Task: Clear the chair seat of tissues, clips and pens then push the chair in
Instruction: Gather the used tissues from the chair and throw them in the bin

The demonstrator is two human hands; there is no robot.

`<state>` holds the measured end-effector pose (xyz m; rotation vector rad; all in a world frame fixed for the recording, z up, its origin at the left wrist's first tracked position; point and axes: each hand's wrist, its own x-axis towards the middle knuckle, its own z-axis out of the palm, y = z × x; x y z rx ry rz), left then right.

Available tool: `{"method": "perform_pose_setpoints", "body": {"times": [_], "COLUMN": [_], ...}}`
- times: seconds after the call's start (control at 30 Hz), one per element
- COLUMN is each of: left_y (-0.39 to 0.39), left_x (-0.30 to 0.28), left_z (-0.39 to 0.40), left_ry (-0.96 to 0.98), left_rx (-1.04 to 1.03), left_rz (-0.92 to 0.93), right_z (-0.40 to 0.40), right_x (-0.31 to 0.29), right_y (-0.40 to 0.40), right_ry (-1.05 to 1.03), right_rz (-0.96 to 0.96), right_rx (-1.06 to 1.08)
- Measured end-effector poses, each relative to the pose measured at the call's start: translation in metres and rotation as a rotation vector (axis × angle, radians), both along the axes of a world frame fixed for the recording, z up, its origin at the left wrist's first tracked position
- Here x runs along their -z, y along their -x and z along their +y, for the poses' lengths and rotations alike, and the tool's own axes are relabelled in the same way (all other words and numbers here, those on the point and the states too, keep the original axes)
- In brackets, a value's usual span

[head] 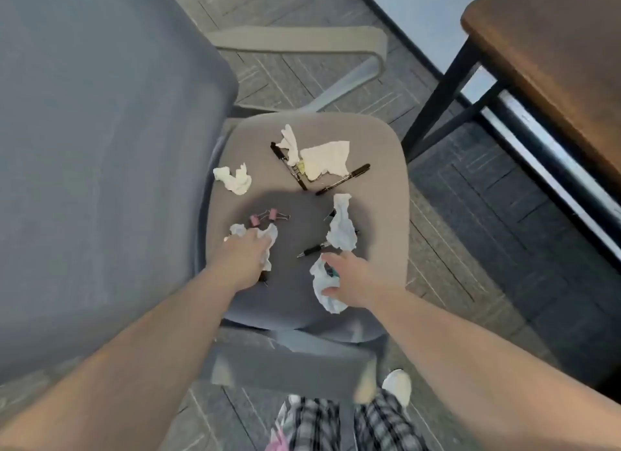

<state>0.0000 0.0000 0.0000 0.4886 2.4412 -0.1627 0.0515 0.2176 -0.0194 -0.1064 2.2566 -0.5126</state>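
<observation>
Both hands are down on the grey chair seat [376, 168]. The left hand [247, 254] lies palm down with its fingers closed around a crumpled tissue [270, 237]; two pink clips [263, 217] lie just beyond its fingertips, and a dark object I cannot identify pokes out from under its heel. The right hand [349, 277] is partly closed on a second tissue [324, 291], thumb and fingers pinching its folds, with something teal beside the thumb. Just past this hand a pen [311, 250] lies half under a third tissue [342, 227]. Farther on are two crossed pens [342, 180] beneath a flat tissue [327, 161], and a fifth tissue [235, 178] lies beyond the left hand. The chair back [100, 148] rises left of that hand; a wooden bench [554, 64] stands well off to the right.
</observation>
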Motion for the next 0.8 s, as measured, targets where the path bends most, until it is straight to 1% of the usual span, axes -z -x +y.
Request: {"method": "perform_pose_setpoints", "body": {"times": [0.1,0.17,0.23,0.3,0.4,0.5,0.63,0.7,0.8], "left_y": [-0.001,-0.004,-0.004,-0.003,-0.005,-0.004,0.003,0.007,0.012], "left_x": [0.023,0.036,0.044,0.048,0.055,0.060,0.055,0.051,0.049], "left_z": [-0.009,-0.010,-0.009,-0.008,-0.003,0.000,0.008,0.009,0.008], "left_ry": [0.016,0.038,0.031,0.035,0.016,0.002,0.093,0.115,0.049], "left_rx": [0.003,0.052,0.036,-0.027,-0.060,-0.040,0.020,0.058,0.095], "left_rz": [0.008,-0.018,-0.057,-0.103,-0.141,-0.116,-0.100,-0.067,0.057], "right_z": [-0.014,-0.022,-0.029,-0.035,-0.042,-0.048,-0.048,-0.044,-0.039], "right_x": [0.010,0.015,0.022,0.029,0.037,0.043,0.041,0.034,0.023], "right_y": [0.001,0.000,-0.003,-0.003,-0.007,-0.009,-0.004,0.002,0.015], "right_ry": [-0.180,-0.225,-0.216,-0.206,-0.220,-0.216,-0.166,-0.143,-0.122], "right_rz": [0.001,-0.017,-0.037,-0.033,0.037,0.033,0.060,0.129,0.270], "right_rx": [-0.152,-0.152,-0.112,-0.066,-0.034,-0.029,-0.020,0.011,0.080]}}
